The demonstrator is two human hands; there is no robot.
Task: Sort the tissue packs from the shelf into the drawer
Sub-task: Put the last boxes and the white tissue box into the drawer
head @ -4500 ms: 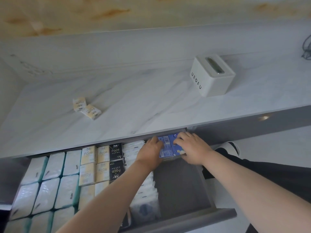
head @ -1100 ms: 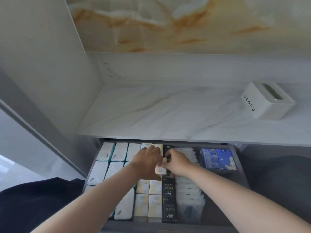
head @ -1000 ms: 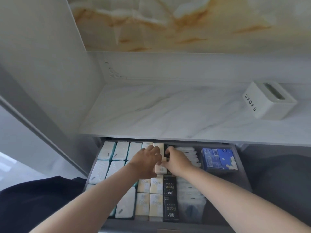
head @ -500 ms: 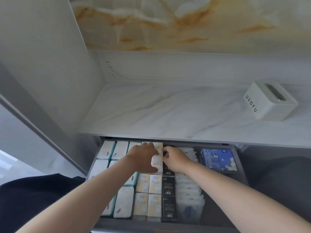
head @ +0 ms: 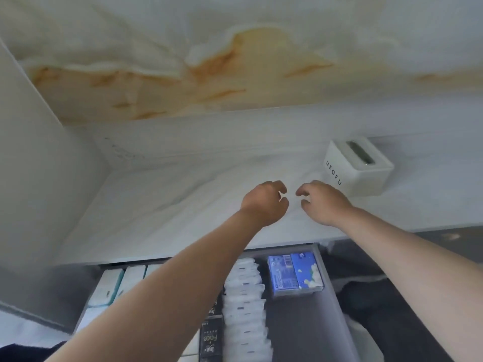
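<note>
below the white box [head: 358, 171] and nearer the person, the tissue packs [head: 244, 283] sit sorted in the open drawer [head: 300, 333]. a blue pack [head: 295, 275] lies flat below the box and a little left of it, at the drawer's back corner, with bare drawer floor in front of it. further left of the box runs a row of white packs [head: 243, 317], its long axis front to back. next come black packs [head: 210, 338], and teal-edged packs [head: 108, 286] lie furthest from the box. the forearms hide part of these. no loose pack shows on the shelf [head: 162, 205] left of the box or in front of it, and the frame edge cuts short what lies right of the box.

both hands hover over the shelf, just left of the box and slightly nearer the person. the right hand [head: 324, 202] is closer to the box, near its lettered side but apart from it. the left hand [head: 264, 202] is beside it, further from the box, with a small gap between their fingertips. the fingers of both hands are loosely curled and grasp nothing.

so every pack in sight lies down and back toward the person from the fingers, not ahead of them. i judge the shelf-to-drawer sorting near done, or done. if the box is to be moved, the right hand has the shorter reach.
</note>
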